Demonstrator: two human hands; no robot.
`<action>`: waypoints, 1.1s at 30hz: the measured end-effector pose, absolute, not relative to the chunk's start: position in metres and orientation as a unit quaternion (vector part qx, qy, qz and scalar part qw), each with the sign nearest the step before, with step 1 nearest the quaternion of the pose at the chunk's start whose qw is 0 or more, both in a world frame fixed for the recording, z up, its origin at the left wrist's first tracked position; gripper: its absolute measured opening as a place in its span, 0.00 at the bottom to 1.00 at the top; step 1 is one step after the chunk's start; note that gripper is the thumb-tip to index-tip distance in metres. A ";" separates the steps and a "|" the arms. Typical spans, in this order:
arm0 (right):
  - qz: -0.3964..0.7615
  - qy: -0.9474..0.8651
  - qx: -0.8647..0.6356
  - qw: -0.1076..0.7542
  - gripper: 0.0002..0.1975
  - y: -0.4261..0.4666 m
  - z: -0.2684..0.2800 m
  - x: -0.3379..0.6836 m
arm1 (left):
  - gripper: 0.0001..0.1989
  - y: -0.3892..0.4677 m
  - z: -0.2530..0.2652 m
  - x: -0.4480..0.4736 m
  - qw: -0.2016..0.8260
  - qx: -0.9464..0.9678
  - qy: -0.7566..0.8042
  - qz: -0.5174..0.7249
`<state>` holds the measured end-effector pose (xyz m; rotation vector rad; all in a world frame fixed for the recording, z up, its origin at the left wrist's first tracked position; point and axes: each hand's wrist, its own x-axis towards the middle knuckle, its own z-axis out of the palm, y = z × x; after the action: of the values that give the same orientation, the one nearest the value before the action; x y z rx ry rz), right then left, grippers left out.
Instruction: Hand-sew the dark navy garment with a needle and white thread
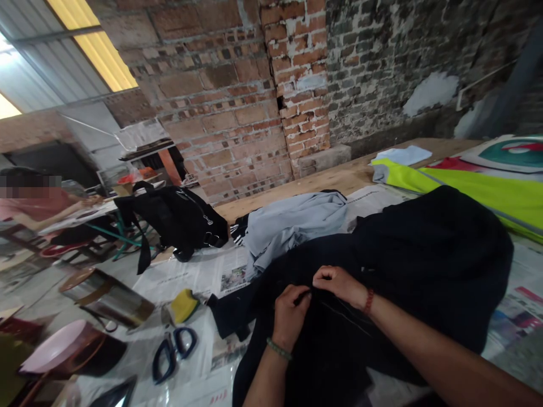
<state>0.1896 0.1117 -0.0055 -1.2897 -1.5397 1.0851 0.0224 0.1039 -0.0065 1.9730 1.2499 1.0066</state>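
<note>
A dark navy garment [428, 243] lies bunched over the newspaper-covered table in front of me. My left hand [291, 314], with a green bead bracelet at the wrist, pinches the dark cloth near its middle. Close beside it, my right hand [339, 285] also pinches the cloth; a red bracelet circles that wrist. The fingertips of both hands almost meet. A thin pale line, perhaps a thread or seam, runs along the cloth below the right hand. Whether a needle or other small item sits between the fingers cannot be made out.
To the left lie blue-handled scissors [173, 350], a yellow sponge [183, 306], a metal flask [108, 297] and a pink-lidded pot [72, 350]. Behind are a black bag [178, 217], a grey garment [297, 217], a neon vest [458, 189] and an iron [513, 154]. A person [42, 206] sits far left.
</note>
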 end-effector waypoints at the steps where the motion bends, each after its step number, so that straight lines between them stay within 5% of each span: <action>1: 0.458 -0.583 -0.518 0.428 0.09 0.112 -0.006 0.189 | 0.07 0.104 -0.007 0.023 0.301 0.737 0.477 0.372; 7: 0.550 -0.457 -0.483 0.505 0.12 0.116 -0.012 0.192 | 0.07 0.105 -0.005 0.023 0.357 0.715 0.489 0.349; 14: 0.564 -0.514 -0.452 0.462 0.10 0.114 -0.013 0.191 | 0.07 0.105 -0.003 0.023 0.376 0.702 0.496 0.345; 21: 0.598 -0.426 -0.424 0.531 0.12 0.115 -0.013 0.195 | 0.06 0.107 -0.007 0.022 0.419 0.683 0.498 0.331; 33: 0.562 -0.469 -0.426 0.531 0.11 0.129 0.020 0.211 | 0.11 0.108 -0.001 0.017 0.619 0.486 0.511 0.345</action>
<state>0.2115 0.1288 0.0196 -1.0168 -1.1200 1.3411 0.0165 0.1078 -0.0010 1.1178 1.1744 0.7943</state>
